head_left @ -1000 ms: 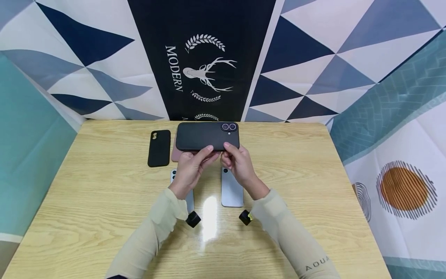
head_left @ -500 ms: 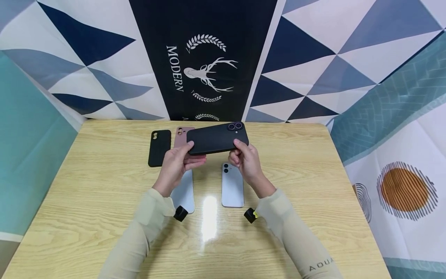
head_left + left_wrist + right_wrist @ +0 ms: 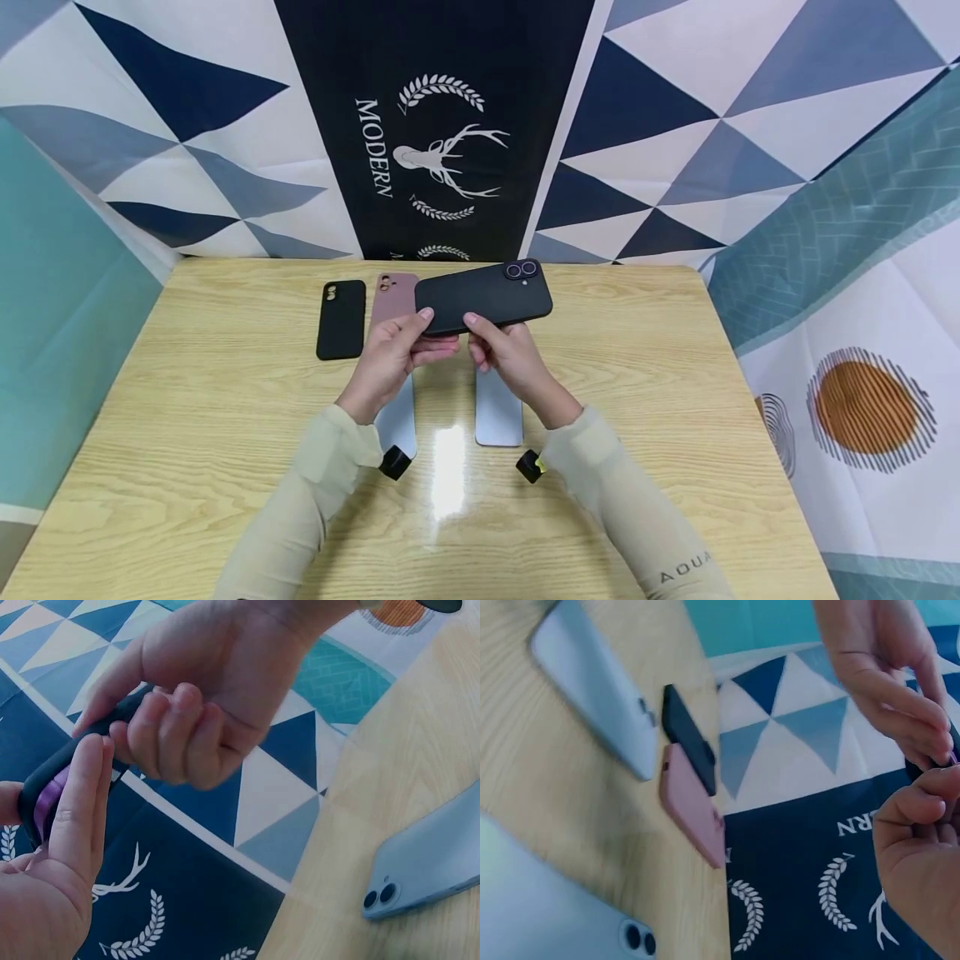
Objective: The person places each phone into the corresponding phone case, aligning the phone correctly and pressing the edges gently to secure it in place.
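A phone in a black case point(image 3: 483, 298) is held tilted above the far part of the table, back side up, camera lenses toward the right. My left hand point(image 3: 390, 354) pinches its lower left corner, thumb on top and fingers stretched out beneath. With the thumb on the near long edge and the other fingers curled below, my right hand point(image 3: 513, 360) holds it close to the middle. A purple strip shows inside the black case edge point(image 3: 52, 761) in the left wrist view. Both hands, the left hand point(image 3: 892, 686) and right hand point(image 3: 926, 862), nearly hide it in the right wrist view.
On the wooden table point(image 3: 637, 400) lie a light blue phone point(image 3: 498, 408) and another pale phone point(image 3: 397, 421), partly covered by the left hand. Behind them are a black phone case point(image 3: 342, 321) and a pink phone case point(image 3: 393, 300). A patterned cloth point(image 3: 442, 125) hangs behind the table.
The phone has shifted right and tilted, uncovering much of the pink case. My left hand moved out to the phone's left corner; my right hand slid from the camera end toward the middle.
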{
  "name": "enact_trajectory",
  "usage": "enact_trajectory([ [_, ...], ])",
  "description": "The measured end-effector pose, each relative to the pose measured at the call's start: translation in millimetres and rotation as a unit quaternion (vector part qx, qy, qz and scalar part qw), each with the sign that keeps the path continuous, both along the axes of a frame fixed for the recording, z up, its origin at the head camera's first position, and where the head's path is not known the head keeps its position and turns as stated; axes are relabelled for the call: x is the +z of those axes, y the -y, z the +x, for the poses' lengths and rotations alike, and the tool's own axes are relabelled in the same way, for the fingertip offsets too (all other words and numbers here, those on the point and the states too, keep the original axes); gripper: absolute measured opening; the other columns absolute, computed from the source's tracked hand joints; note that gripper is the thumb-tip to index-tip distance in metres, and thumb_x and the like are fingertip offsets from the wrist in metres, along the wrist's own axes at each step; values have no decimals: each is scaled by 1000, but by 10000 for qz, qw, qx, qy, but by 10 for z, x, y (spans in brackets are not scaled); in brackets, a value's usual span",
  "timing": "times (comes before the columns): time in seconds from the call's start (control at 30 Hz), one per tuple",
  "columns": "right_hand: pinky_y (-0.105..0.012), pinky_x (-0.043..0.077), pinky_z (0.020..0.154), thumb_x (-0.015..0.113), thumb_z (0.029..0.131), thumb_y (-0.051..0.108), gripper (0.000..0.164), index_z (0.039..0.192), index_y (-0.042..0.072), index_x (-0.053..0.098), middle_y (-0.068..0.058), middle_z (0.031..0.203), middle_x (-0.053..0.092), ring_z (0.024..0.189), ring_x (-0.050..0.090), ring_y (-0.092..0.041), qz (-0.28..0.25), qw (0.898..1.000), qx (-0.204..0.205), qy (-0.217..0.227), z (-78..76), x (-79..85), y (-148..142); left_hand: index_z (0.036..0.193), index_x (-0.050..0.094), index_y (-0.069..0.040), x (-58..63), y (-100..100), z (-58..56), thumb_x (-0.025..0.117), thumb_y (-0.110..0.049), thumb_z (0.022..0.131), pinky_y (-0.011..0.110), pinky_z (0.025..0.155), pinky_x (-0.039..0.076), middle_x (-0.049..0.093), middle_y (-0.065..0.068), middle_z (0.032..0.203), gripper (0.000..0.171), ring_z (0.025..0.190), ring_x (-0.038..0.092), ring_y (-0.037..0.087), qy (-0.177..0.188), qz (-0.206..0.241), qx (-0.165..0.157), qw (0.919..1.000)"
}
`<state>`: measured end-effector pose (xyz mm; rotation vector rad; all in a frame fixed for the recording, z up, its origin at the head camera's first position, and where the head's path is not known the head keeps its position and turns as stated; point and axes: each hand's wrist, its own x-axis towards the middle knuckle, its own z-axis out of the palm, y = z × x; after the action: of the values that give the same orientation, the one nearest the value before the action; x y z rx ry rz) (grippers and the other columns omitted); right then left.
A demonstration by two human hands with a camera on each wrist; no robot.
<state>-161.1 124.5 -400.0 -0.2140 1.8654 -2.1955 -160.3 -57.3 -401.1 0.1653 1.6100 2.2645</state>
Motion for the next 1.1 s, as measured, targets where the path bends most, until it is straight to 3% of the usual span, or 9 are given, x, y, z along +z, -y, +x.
enact_trajectory([
  [0.33, -20, 34, 44, 45, 96, 16, 37, 60, 9, 50, 4, 47, 45, 44, 40, -10, -433, 9989, -157, -42, 2, 8, -22, 92, 60, -4, 64, -39, 12, 49, -14, 97, 26, 76, 58, 73, 1, 82, 16, 77, 70, 11, -150, 168, -266, 9994],
  [0.57, -19, 32, 42, 44, 96, 21, 38, 60, 10, 51, 4, 45, 44, 40, 38, -8, -887, 9959, 44, 172, 16, -26, 7, 96, 60, 2, 103, -89, 17, 50, -15, 97, 27, 76, 58, 73, 0, 80, 19, 77, 71, 12, -310, 21, -196, 9993],
  [0.7, -18, 31, 41, 45, 98, 21, 39, 61, 12, 53, 5, 45, 43, 39, 37, -6, -816, 9959, 351, 195, 15, -32, 33, 102, 58, 7, 106, -118, 23, 50, -13, 97, 26, 77, 58, 73, 1, 81, 22, 79, 71, 11, -331, 77, -252, 9991],
  [0.8, -18, 31, 41, 44, 98, 18, 41, 58, 12, 52, 5, 44, 43, 39, 37, -6, -743, 9963, 415, 109, 6, -26, 37, 99, 56, 6, 95, -131, 25, 49, -11, 97, 24, 77, 57, 73, 1, 81, 18, 79, 71, 10, -276, 166, -302, 9990],
  [0.97, -19, 32, 42, 44, 97, 18, 41, 57, 12, 51, 5, 45, 44, 40, 37, -7, -710, 9966, 391, 170, -1, -24, 37, 94, 54, 2, 86, -137, 30, 48, -10, 97, 25, 77, 57, 74, 2, 82, 14, 80, 71, 11, -222, 242, -321, 9989],
  [1.1, -18, 34, 43, 47, 96, 17, 37, 60, 12, 54, 6, 47, 46, 42, 39, -7, -637, 9975, 167, 272, -2, -14, 34, 100, 54, 3, 84, -137, 34, 48, -9, 97, 25, 78, 57, 73, 1, 82, 14, 79, 71, 11, -217, 247, -253, 9991],
])
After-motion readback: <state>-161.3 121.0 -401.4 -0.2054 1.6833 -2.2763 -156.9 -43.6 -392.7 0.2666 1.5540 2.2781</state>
